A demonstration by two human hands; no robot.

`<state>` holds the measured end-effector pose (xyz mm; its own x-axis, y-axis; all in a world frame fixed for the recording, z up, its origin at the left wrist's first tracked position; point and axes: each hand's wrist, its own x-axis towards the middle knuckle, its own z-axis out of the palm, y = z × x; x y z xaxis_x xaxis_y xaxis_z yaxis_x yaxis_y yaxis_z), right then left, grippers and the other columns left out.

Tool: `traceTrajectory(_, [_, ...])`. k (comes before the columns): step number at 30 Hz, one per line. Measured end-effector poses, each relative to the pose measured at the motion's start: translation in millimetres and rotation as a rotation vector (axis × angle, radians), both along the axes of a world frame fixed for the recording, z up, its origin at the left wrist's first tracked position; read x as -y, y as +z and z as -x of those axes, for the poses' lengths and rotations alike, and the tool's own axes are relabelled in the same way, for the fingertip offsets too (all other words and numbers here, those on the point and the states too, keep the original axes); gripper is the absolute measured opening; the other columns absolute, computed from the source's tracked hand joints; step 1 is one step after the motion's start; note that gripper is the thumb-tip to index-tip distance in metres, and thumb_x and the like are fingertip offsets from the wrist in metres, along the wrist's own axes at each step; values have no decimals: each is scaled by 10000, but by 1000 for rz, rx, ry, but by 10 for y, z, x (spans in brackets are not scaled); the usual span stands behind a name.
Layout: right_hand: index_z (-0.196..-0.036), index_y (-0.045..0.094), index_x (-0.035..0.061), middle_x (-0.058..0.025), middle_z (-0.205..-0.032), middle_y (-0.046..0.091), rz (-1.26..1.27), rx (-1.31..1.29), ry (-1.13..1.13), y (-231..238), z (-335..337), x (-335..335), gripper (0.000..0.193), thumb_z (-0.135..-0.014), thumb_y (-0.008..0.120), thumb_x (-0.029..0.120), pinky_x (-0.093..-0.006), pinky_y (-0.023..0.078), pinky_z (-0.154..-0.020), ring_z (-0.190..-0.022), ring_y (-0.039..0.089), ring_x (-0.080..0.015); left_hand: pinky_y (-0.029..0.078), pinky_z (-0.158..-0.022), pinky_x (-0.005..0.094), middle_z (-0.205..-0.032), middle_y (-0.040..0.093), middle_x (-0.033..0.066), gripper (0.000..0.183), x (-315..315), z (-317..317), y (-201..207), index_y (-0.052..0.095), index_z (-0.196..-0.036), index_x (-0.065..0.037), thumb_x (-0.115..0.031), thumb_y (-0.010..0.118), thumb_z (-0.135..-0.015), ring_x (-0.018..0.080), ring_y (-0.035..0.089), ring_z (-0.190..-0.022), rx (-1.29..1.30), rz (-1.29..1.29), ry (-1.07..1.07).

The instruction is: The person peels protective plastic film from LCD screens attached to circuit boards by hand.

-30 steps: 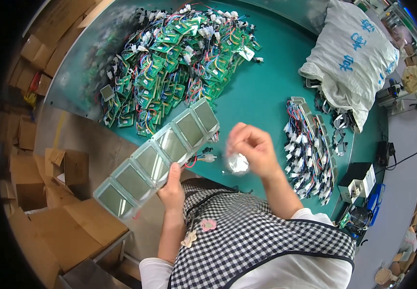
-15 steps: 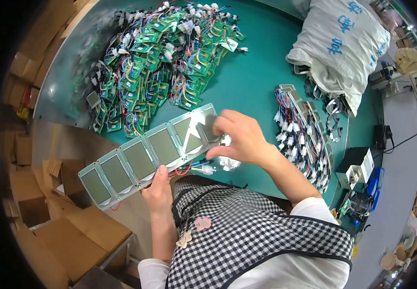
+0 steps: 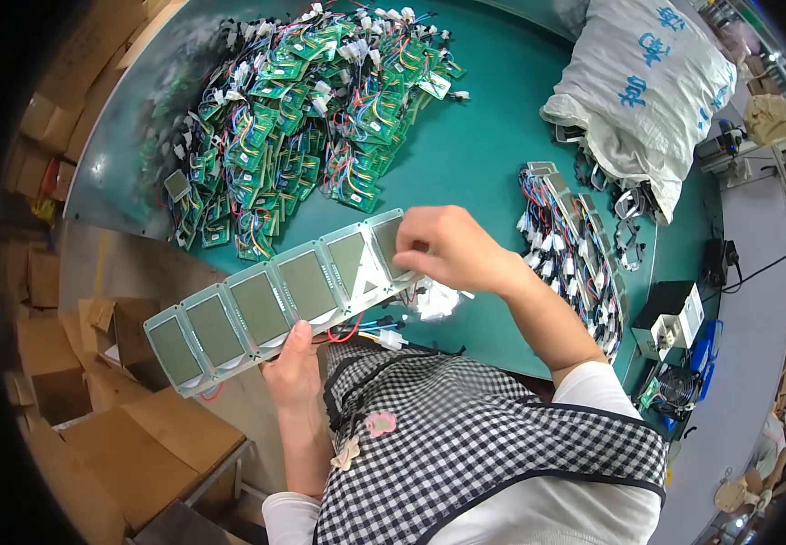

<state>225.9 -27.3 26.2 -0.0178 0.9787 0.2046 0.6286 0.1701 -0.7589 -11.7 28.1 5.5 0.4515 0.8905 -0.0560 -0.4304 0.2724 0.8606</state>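
A long strip of square grey display screens on a pale green circuit board [image 3: 300, 289] is held out in front of me, tilted up toward the right. My left hand [image 3: 293, 371] grips its lower edge near the middle, the thumb resting on the front. At the strip's right end my right hand [image 3: 455, 251] is closed in a pinch over the last screen. What its fingertips hold, if anything, is too small to make out. White reflections cross the screen beside it. Coloured wires with a white connector [image 3: 391, 339] hang below the strip.
A big heap of green circuit boards with wires [image 3: 275, 136] covers the back left of the green table [image 3: 466, 136]. More wired display strips [image 3: 561, 245] lie at the right, near a white woven sack [image 3: 643, 82]. Crumpled clear film [image 3: 437, 301] lies behind my strip. Cardboard boxes [image 3: 152, 445] stand lower left.
My right hand has gone from spread finger and thumb to a closed pinch at the strip's right end. That end has dipped slightly; my left hand keeps its grip.
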Motion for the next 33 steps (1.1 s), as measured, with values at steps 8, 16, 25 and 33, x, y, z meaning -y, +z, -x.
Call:
traceTrajectory(8, [-844,574,-12,-44,-709,584,195,-1154,-314,-210,100,274,180,-758,621,139,-217,451,-518,-571,542,-93,436,-862,412,-1149,485,98,424,-68,-2,51,371,-1215,-43,-57,473,-804,229,500,-1034,117,-13,-12])
traceTrajectory(16, [-877,582,-52,-92,-732,612,130,-1356,-279,-210,193,272,184,-749,619,75,-216,486,-540,-595,582,-114,438,-856,433,-1176,452,117,470,-53,-14,60,358,-1223,-25,-51,511,-780,259,485,-1047,123,-11,14])
traceTrajectory(25, [-885,591,-57,-105,-719,614,98,-1342,-264,-203,239,293,184,-766,609,82,-234,499,-544,-604,593,-128,429,-863,432,-1177,454,120,475,-49,60,42,356,-1226,-25,-51,511,-778,265,487,-1045,136,-90,10])
traceTrajectory(33, [-879,596,-56,-102,-725,614,51,-1358,-284,-190,278,288,174,-768,608,77,-234,501,-535,-598,589,-123,368,-923,446,-1217,428,91,448,-70,93,43,342,-1238,-39,-73,475,-812,231,442,-1103,159,-142,-91])
